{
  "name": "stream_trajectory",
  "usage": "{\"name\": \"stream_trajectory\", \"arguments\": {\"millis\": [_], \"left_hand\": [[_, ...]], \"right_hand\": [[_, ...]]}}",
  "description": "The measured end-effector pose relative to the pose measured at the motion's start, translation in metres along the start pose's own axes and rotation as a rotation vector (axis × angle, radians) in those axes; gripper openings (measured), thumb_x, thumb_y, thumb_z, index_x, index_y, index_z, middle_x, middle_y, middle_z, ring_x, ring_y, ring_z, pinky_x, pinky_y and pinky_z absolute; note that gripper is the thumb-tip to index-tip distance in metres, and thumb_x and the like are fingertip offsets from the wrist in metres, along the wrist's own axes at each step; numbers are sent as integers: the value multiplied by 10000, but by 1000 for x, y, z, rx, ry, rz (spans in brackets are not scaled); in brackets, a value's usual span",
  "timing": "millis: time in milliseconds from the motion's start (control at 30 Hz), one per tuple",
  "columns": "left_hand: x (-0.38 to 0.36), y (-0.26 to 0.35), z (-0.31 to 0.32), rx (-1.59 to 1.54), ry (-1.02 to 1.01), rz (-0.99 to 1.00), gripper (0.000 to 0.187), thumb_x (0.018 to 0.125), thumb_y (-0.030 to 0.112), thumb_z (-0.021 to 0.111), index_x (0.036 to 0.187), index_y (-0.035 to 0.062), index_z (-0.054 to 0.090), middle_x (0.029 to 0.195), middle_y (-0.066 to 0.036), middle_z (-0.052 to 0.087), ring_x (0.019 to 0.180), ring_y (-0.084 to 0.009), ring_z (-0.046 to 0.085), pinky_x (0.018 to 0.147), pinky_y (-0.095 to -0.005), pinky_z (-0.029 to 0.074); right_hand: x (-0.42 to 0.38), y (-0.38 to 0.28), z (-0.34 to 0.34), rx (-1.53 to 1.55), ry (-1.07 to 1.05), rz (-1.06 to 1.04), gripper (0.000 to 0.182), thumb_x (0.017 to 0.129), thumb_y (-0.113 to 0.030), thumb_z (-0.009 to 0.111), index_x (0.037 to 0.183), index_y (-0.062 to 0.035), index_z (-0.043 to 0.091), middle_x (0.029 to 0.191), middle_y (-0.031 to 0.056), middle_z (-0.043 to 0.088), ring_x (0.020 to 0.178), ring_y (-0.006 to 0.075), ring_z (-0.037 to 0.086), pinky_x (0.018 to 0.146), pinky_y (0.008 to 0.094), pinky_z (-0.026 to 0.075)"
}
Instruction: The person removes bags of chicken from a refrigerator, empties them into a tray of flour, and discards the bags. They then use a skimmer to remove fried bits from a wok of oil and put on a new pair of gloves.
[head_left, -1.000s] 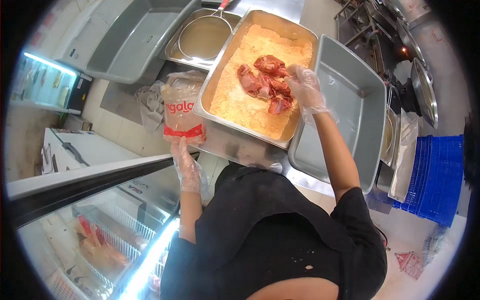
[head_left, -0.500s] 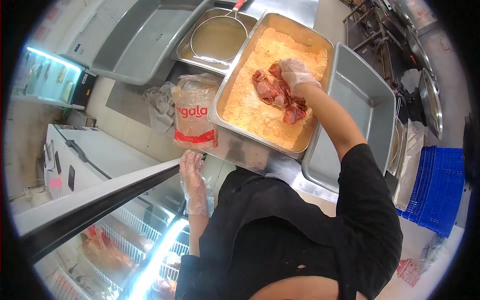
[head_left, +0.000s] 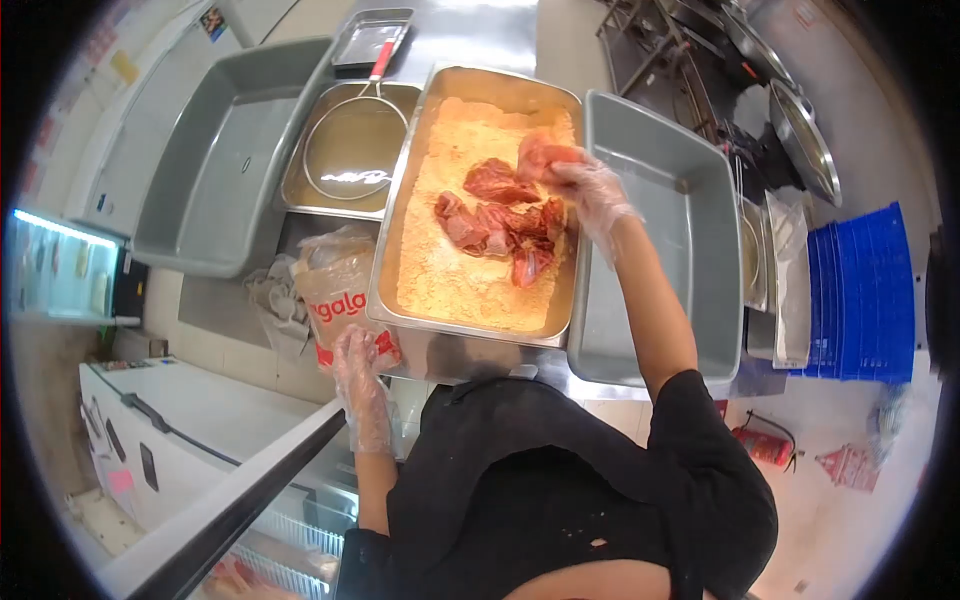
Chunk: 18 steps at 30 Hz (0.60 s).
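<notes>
My right hand (head_left: 596, 195), in a clear plastic glove, is closed on a piece of raw meat (head_left: 541, 154) at the right side of a metal pan (head_left: 470, 334). Several more dark red raw meat pieces (head_left: 478, 228) lie in the middle of the pan on orange-yellow breading flour (head_left: 440, 288). My left hand (head_left: 362, 392), gloved too, holds nothing, and its fingers are stretched forward. Those fingertips overlap the lower edge of a plastic bag with red lettering (head_left: 338, 285), which sits just left of the pan.
Grey tubs stand right (head_left: 655, 345) and far left (head_left: 190, 225). Between the left tub and the pan, a red-handled strainer (head_left: 381, 62) rests over a liquid-filled metal tray (head_left: 345, 150). Blue crates (head_left: 865, 295) are stacked at right. A freezer door edge (head_left: 240, 490) runs below my left hand.
My right hand has lifted a meat piece from the pile and moved it up from the flour. My left hand has come closer to the bag. The whole view has turned and shifted.
</notes>
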<state>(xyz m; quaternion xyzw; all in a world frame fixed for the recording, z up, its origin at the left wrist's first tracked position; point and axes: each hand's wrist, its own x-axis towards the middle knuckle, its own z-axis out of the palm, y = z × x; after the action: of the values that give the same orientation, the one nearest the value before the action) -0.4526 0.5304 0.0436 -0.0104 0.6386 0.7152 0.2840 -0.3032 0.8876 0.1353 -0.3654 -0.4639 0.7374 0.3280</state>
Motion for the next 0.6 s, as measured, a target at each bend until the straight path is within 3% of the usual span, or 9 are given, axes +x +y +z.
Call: {"name": "stream_trajectory", "arguments": {"millis": [67,100,200,267,367,433,533,600], "left_hand": [[10,5,10,-47,0,-34,397,928,278,596,1220,23,509,1086,-65,569,1020,-138,544,895,-299,425],[16,4,9,-45,-7,-3,389,926,267,596,1215,20,513,1091,-67,567,1026,-140,541,896,-301,426],[27,7,11,1,-7,-2,366,916,233,601,1200,16,521,1110,-76,562,1043,-151,533,898,-299,424],[40,8,12,38,9,-17,459,907,253,614,1258,-1,461,1200,-138,539,1152,-247,511,1015,-367,378],[39,18,19,-32,-58,75,507,923,276,589,1311,-2,418,1234,-144,528,1190,-260,487,1035,-371,362],[43,23,18,-25,-83,53,503,928,277,578,1316,1,415,1243,-143,524,1192,-260,487,1038,-371,359],[24,39,38,-8,-95,75,480,942,292,548,1294,-12,430,1244,-151,507,1185,-244,484,1047,-364,354],[25,32,42,10,-124,114,467,950,304,530,1267,-29,448,1235,-162,493,1176,-227,482,1054,-357,352]], "right_hand": [[-13,-7,-4,-127,-55,7,226,837,-57,640,1062,-41,618,984,59,667,848,145,635,790,269,497],[-25,-13,-4,6,2,23,240,841,-42,623,1080,-36,610,1002,56,663,868,140,632,798,268,499],[-32,-9,-13,-115,19,-16,236,845,-32,613,1080,-29,606,999,65,664,868,138,636,784,267,503],[-50,-27,-2,-76,25,3,236,845,-24,611,1081,-22,606,1004,73,664,866,132,638,781,259,507],[-95,-60,15,69,-23,-42,355,848,-79,618,1179,29,549,1083,104,641,944,193,640,847,302,505],[-141,-94,34,6,-225,-239,443,844,-177,641,1204,50,519,1104,95,627,978,217,626,827,302,503],[-189,-126,38,-84,-98,-455,491,830,-227,641,1229,24,505,1127,107,607,987,224,609,754,312,512],[-196,-145,16,-299,-469,-942,384,642,-153,826,942,13,653,995,143,645,934,250,629,827,374,488]]}}
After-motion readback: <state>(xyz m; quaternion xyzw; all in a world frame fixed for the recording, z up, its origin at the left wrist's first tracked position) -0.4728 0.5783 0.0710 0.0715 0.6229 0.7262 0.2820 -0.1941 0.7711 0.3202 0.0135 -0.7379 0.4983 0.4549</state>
